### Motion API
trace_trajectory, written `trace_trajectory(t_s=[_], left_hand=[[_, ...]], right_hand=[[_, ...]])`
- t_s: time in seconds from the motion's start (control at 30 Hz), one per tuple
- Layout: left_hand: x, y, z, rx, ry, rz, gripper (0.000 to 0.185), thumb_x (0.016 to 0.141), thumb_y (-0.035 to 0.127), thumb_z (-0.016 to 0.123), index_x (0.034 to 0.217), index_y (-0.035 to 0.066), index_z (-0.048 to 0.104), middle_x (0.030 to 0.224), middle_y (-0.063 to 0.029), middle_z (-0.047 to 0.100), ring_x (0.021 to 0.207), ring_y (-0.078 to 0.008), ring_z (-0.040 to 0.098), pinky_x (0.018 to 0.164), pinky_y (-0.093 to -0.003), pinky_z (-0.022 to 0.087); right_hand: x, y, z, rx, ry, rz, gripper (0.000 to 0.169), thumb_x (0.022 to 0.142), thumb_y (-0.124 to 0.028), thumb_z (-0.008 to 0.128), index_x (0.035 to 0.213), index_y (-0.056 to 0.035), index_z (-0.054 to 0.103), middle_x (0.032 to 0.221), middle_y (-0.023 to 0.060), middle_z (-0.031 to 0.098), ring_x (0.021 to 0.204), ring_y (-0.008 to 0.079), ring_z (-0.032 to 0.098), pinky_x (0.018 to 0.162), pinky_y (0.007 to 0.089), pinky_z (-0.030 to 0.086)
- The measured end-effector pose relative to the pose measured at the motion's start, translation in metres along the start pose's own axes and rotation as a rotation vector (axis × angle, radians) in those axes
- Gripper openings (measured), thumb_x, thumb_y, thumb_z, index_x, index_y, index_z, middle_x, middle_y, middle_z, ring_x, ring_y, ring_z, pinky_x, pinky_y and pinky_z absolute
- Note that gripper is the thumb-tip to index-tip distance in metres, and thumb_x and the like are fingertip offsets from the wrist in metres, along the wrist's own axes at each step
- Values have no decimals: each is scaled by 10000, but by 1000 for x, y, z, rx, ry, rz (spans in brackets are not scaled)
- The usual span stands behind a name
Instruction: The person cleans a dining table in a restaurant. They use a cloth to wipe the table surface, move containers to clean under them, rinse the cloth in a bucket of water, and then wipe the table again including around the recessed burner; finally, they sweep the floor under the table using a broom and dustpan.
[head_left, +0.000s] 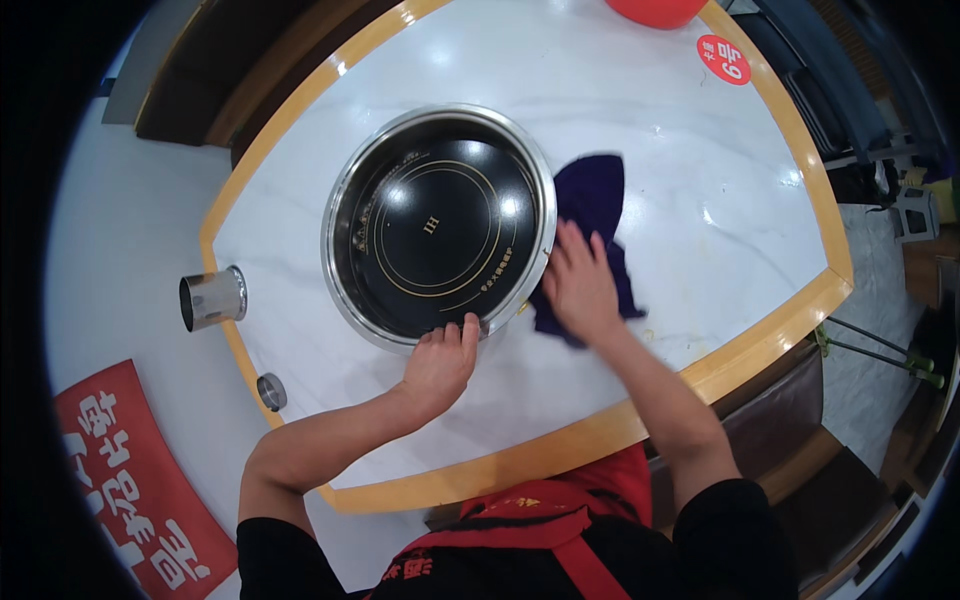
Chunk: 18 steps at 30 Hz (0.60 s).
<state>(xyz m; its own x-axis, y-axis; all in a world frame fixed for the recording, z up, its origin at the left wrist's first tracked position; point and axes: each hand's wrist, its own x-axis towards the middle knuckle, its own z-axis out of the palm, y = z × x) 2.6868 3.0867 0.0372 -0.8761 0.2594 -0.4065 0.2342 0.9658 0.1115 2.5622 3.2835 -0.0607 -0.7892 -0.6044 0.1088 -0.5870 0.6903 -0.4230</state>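
Observation:
Before me a round induction cooker with a black glass plate (442, 225) and a raised steel rim (352, 315) is set in the white marble-look table (705, 255). My left hand (439, 367) grips the near side of the rim, fingertips curled over its edge. A dark purple cloth (592, 187) lies crumpled against the cooker's right side. On that cloth rests my right hand (585, 281), its fingertips close to the rim. The part of the cloth under the palm is hidden.
At the table's left edge are a metal cylinder (214, 298) and a small metal ring (271, 392). A red object (658, 9) stands at the far edge near a red sticker (724, 60) with writing. Brown bench seats (780, 405) flank the wooden table border (577, 442).

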Motion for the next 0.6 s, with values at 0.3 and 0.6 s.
trace_trajectory(t_s=[0.3, 0.6], left_hand=[[4, -1, 6, 41, 21, 25, 461, 735, 32, 569, 1166, -85, 457, 810, -156, 574, 721, -271, 625, 617, -337, 525], [2, -1, 15, 83, 66, -4, 367, 772, 63, 558, 1115, -56, 510, 795, -139, 570, 702, -256, 610, 613, -322, 522]], right_hand=[[-117, -87, 15, 186, -247, -166, 484, 881, -351, 552, 1296, -104, 518, 1421, 112, 403, 1316, 237, 370, 1089, 464, 259], [29, 38, -18, 10, -53, -64, 400, 868, -224, 542, 1236, -69, 528, 1392, 129, 423, 1298, 260, 379, 1092, 467, 249]])
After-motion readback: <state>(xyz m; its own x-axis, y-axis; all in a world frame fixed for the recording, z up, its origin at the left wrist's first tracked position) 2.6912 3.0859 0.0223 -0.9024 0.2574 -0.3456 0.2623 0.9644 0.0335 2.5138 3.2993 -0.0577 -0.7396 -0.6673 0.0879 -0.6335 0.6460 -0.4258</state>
